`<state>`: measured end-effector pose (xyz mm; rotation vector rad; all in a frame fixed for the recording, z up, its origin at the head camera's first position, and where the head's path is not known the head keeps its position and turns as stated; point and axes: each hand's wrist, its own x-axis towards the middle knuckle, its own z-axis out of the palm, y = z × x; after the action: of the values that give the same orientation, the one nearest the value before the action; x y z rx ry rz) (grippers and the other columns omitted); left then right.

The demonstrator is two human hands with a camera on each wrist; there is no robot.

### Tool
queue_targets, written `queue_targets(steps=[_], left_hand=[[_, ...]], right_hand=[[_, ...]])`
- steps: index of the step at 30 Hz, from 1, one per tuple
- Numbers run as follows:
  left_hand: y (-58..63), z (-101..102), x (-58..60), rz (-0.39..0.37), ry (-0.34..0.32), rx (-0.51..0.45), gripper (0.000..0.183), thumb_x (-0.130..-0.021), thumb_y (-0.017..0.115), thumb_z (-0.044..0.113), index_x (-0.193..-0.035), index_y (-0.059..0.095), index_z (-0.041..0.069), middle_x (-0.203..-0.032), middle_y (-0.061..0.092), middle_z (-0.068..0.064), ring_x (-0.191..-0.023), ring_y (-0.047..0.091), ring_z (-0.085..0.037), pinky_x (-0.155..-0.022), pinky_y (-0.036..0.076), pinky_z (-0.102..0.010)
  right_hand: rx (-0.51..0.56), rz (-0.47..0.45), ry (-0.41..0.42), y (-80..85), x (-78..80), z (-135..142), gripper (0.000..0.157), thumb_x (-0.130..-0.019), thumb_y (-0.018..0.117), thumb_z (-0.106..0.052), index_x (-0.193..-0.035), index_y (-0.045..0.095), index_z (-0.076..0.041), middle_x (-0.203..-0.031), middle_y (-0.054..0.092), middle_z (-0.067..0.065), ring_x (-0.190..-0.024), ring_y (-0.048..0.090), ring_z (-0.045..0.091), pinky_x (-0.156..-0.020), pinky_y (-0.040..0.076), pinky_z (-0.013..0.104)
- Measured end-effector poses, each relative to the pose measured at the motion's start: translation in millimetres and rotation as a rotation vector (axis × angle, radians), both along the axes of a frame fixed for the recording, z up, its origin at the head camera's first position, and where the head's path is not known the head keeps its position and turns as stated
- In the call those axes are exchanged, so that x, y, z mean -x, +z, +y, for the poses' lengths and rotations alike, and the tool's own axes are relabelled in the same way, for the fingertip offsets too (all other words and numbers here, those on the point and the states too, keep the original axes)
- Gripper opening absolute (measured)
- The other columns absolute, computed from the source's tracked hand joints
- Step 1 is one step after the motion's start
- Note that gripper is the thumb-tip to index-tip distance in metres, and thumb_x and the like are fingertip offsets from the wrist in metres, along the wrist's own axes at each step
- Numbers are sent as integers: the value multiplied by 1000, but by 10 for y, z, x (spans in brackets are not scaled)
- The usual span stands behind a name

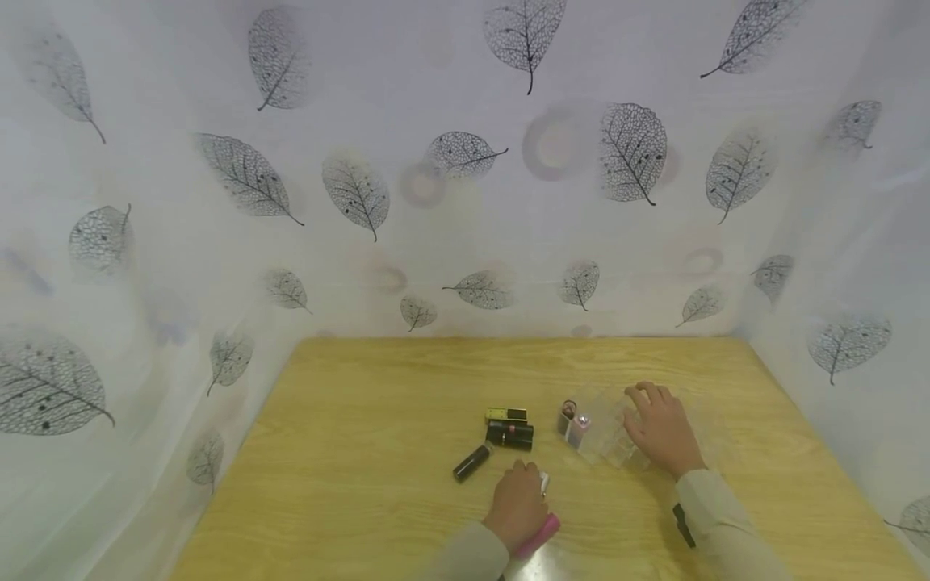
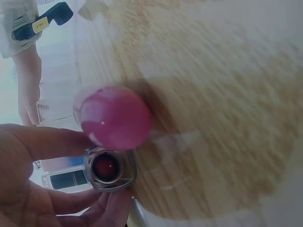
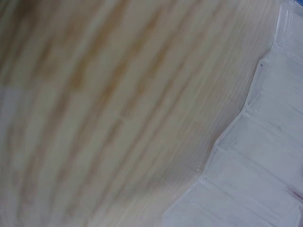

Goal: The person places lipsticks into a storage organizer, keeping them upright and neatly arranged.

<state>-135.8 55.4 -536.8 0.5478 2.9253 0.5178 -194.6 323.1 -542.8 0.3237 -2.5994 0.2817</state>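
Observation:
My left hand (image 1: 517,504) is low over the table's near middle. In the left wrist view its thumb and fingers pinch a lipstick tube (image 2: 107,166), seen end-on, with a clear squarish casing and a dark red centre. Right beside it lies a pink tube (image 1: 538,536), its rounded end large in the left wrist view. My right hand (image 1: 661,428) rests on a clear plastic organizer (image 1: 617,448), fingers spread and slightly bent. Two lipsticks, one dark (image 1: 567,415) and one pale pink (image 1: 578,431), stand upright at the organizer's left end. The right wrist view shows the organizer's stepped edge (image 3: 236,142).
Left of the organizer lie a gold-and-black lipstick (image 1: 506,415), black tubes (image 1: 510,436) and a slanted dark tube (image 1: 472,462). Leaf-patterned curtain (image 1: 465,242) hangs behind the wooden table (image 1: 349,452) and along both sides.

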Motion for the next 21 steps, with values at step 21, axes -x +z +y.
queue_targets(steps=[21], left_hand=[[42, -3, -4, 10, 1, 42, 25, -73, 70, 13, -91, 58, 2, -76, 53, -6, -65, 50, -18, -58, 46, -25]], right_hand=[[-6, 1, -3, -9, 4, 4, 35, -83, 57, -19, -113, 57, -2, -111, 56, 20, -101, 51, 39, -77, 44, 55]])
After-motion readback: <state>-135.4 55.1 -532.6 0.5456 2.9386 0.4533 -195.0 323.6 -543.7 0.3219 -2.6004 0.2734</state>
